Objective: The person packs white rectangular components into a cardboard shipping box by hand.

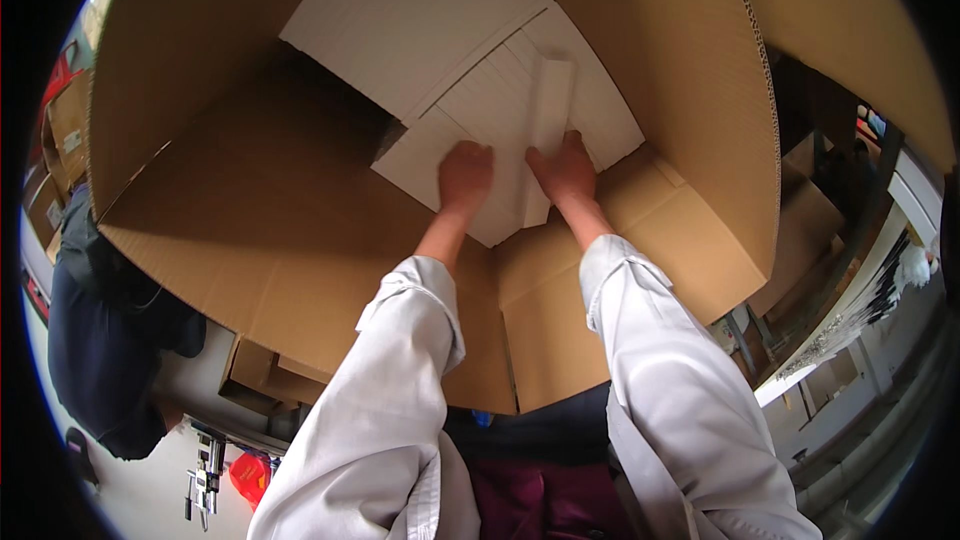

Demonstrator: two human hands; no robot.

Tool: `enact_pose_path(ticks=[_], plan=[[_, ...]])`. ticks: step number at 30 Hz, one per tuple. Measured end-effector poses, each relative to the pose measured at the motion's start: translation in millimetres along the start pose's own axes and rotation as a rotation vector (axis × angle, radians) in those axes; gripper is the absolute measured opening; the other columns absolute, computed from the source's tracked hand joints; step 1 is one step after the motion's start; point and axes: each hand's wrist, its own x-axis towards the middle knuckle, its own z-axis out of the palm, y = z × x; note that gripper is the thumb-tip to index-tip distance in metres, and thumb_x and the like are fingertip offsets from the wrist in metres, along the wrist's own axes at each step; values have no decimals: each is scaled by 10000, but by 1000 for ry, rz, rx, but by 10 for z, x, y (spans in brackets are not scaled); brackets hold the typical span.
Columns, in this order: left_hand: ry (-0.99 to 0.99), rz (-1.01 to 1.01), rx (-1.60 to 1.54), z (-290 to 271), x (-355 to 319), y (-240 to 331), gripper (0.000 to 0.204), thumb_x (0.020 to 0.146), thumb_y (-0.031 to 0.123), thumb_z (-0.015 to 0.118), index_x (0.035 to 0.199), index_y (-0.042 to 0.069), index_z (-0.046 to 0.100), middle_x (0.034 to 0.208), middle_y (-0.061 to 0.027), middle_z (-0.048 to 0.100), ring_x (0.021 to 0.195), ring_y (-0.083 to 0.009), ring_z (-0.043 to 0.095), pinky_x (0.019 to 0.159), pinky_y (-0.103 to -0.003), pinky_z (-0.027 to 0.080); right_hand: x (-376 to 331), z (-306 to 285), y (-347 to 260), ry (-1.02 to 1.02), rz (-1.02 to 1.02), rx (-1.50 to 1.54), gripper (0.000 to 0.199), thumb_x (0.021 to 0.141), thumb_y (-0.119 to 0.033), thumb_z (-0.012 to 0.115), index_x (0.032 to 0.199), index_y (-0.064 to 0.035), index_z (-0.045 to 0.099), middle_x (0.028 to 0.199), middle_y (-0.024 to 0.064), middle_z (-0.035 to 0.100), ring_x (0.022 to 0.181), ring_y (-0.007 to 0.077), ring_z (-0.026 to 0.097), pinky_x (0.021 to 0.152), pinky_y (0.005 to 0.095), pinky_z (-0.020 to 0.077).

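Left hand [465,178] and right hand [566,172] both reach down into a large brown box [300,240], side by side, just apart. Fingers curl down and forward, pressing on a white sheet [470,110] lying at the box bottom. Neither hand is seen closed around anything; both lie palm-down, fingers bent, tips hidden past the knuckles. Whether the fingertips pinch an edge cannot be told.

Between the hands a narrow fold [548,110] of the same white board rises from the sheet, running away from the person. The right hand touches its near end on the right side; the left hand rests on the flat part just left of it.

A second white sheet [410,10] lies farther in, overlapping the first toward the far wall of the box. Both are ribbed like corrugated board.

Box flaps stand open: one wide flap [640,30] on the right with its fluted edge showing, another low flap [560,340] near the person's sleeves [400,390], which are pale grey and long.

At left, outside the box, another person in dark clothing [95,340] stands near stacked cartons [60,130]. A red object [250,475] lies on the floor below.
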Motion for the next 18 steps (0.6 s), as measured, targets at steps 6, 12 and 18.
enact_pose_path(ticks=[6, 12, 18], plan=[[-240, -126, -182, 54, -350, 404, 469, 871, 414, 648, 1063, -11, 699, 1059, -218, 720, 1032, -338, 689, 898, -409, 527, -270, -187, -12, -182, -74, 64, 572, 814, -385, 705, 1187, 16, 542, 1139, 275, 665, 1099, 409, 644, 908, 460, 526], [-284, -119, -301, -86, -513, 570, 435, 845, 329, 643, 1041, -57, 684, 968, -232, 712, 932, -338, 703, 818, -415, 547, -462, -198, -21, -204, -127, 31, 514, 829, -305, 691, 1239, -25, 561, 1166, 240, 676, 1103, 410, 645, 911, 453, 524], [-209, -207, -336, -148, -563, 491, 410, 825, 258, 613, 1028, -94, 669, 961, -287, 706, 909, -411, 705, 819, -455, 560, -688, -225, -152, -203, -225, -15, 637, 846, -346, 673, 1377, -25, 528, 1255, 232, 650, 1168, 396, 625, 965, 444, 505]])
